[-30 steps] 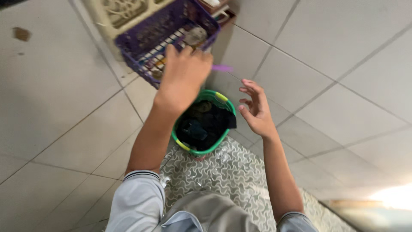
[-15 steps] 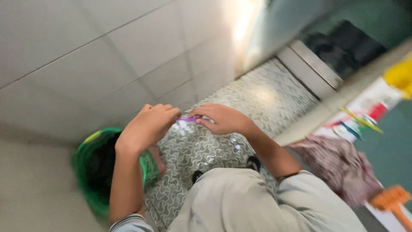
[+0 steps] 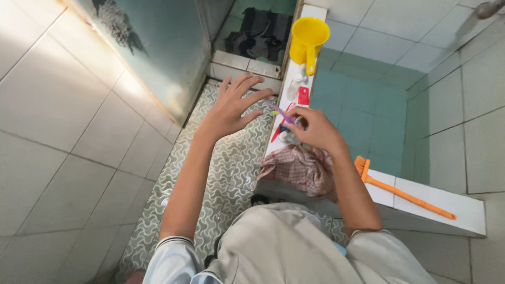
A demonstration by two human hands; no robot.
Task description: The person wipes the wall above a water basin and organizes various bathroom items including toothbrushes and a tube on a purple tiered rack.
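On the white ledge (image 3: 452, 202) in front of me sit a yellow jug (image 3: 307, 39), a crumpled checked cloth (image 3: 300, 171) and an orange brush (image 3: 400, 189). Below me lies a patterned floor (image 3: 231, 173); a dark cloth (image 3: 260, 34) lies beyond the step.

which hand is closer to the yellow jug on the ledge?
Right, narrowly. The right hand sits over the ledge below the yellow jug, its grip shut on a purple stick. The left hand hangs open over the patterned floor, off to the jug's left.
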